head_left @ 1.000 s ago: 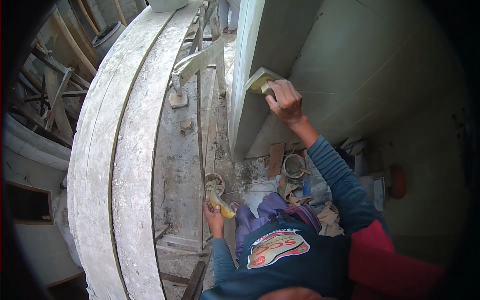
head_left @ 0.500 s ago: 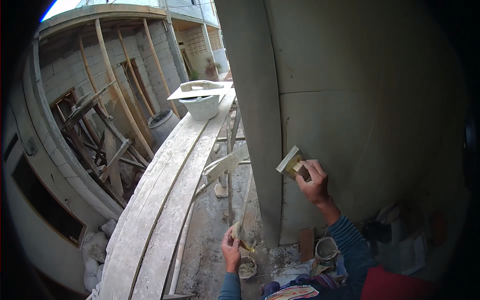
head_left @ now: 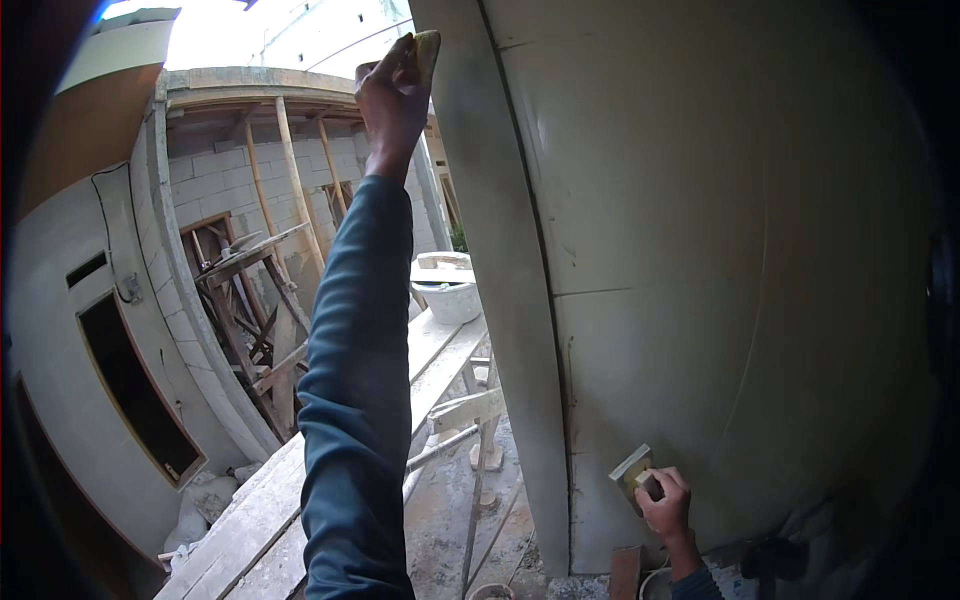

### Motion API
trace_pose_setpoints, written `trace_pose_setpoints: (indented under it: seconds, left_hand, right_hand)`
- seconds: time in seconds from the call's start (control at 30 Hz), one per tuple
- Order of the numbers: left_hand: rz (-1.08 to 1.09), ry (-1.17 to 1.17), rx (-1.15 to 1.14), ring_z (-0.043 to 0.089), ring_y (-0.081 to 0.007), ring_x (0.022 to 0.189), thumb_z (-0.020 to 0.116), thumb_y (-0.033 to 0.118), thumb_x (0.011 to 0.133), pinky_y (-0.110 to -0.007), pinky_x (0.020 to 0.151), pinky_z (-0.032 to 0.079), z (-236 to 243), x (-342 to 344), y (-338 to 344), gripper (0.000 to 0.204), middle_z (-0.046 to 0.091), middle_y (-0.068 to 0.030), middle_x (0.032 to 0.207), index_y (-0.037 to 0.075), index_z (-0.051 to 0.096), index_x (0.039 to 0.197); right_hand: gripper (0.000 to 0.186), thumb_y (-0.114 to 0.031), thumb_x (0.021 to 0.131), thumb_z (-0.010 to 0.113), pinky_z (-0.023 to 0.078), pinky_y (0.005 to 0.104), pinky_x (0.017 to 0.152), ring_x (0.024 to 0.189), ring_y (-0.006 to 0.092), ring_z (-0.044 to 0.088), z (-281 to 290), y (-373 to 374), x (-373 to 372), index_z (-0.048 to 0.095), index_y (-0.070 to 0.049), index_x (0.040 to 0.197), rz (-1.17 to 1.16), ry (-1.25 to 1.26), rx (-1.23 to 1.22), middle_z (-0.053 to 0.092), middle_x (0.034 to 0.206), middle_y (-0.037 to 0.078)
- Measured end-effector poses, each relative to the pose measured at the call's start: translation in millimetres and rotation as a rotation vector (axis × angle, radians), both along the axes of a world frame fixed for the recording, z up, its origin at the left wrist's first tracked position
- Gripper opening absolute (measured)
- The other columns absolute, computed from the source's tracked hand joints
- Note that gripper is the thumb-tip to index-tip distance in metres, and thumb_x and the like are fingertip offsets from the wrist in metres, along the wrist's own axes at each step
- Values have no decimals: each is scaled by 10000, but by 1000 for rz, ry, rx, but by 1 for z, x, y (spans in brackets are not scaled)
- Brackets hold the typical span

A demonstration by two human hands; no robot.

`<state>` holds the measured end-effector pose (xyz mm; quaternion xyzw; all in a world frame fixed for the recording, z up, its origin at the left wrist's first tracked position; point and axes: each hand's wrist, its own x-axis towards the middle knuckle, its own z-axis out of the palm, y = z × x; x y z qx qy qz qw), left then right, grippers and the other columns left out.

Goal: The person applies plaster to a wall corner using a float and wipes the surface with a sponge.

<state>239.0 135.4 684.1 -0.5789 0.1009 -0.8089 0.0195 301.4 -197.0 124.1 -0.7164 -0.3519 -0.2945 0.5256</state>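
Note:
My left arm reaches up high. Its hand [head_left: 393, 105] is closed on a yellowish, mortar-smeared sponge [head_left: 428, 52], held by the upper part of the grey plastered edge strip [head_left: 520, 330] of the wall. Whether the sponge presses on the plaster, I cannot tell. Low down on the right, my right hand [head_left: 668, 503] grips a small plastering float [head_left: 630, 466] by its block-like handle. The float's pale edge points up and left, close to the broad smooth wall face [head_left: 660, 350].
A plank platform [head_left: 250, 510] runs away on the left, bearing a grey bucket [head_left: 452, 302] with a trowel board [head_left: 443, 273] across it. Below are scaffold poles, a brick [head_left: 625, 572] and a pail rim [head_left: 657, 585]. An unfinished block building [head_left: 215, 180] stands beyond.
My left hand has risen from low by the planks to the top of the wall edge with the sponge. In the picture, my right hand and float sit lower; the view has tilted up.

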Motion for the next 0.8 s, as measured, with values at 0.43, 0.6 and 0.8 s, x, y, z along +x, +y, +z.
trace_pose_setpoints:
  seconds: [0.43,0.6,0.8]
  left_hand:
    - [52,207,-31,677,-317,757,677,-23,743,-391,705,528,-68,42,-4,190,671,-168,827,53,757,898]
    - [-18,418,-76,597,-351,834,615,-113,746,-432,712,493,-274,38,-14,249,587,-152,890,15,665,953]
    - [-283,830,-473,616,-329,817,705,14,805,-427,695,505,-551,-22,-41,129,621,-140,885,27,667,928]
  right_hand:
    - [297,-44,670,766,536,391,684,770,330,658,13,1,20,676,38,941,42,164,3,650,893,161]
    - [293,5,714,732,529,391,710,807,345,649,176,39,45,649,52,991,115,-308,6,632,911,186]
    - [266,-34,786,667,525,433,798,902,390,631,437,144,17,617,26,1041,-62,-852,-13,619,989,186]
